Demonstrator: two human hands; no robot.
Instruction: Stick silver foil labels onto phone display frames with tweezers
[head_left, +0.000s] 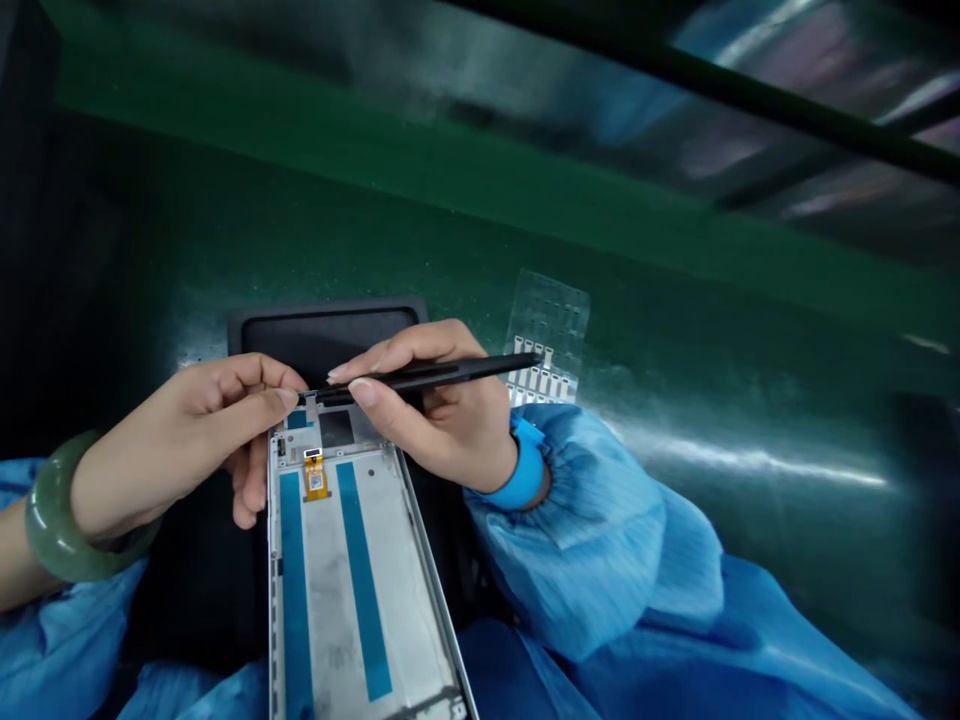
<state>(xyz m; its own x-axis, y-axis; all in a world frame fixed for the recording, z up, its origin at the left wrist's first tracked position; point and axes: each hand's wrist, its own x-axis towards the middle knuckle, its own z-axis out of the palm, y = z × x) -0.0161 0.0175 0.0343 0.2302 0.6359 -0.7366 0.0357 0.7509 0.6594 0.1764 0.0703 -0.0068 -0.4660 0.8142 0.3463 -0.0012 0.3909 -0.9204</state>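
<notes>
A phone mid-frame [322, 580], silver with two blue strips and an orange flex cable [316, 478], extends from below my hands to the bottom edge of the view. At its top left corner, the thumb and forefinger of my left hand [217, 420] press together; whatever is between them is too small to make out. The other left fingers curl beside the frame's left side. My right hand [442, 400] grips black tweezers [465, 371], whose tips point left to the frame's top end, close to my left thumb.
Behind the phone frame lies a black tray [330, 312] with a raised rim. A clear sheet [551, 300] carrying several small pale stickers lies beyond my right hand on the green work surface [712, 400]. Blurred items sit behind a dark bar at the upper right.
</notes>
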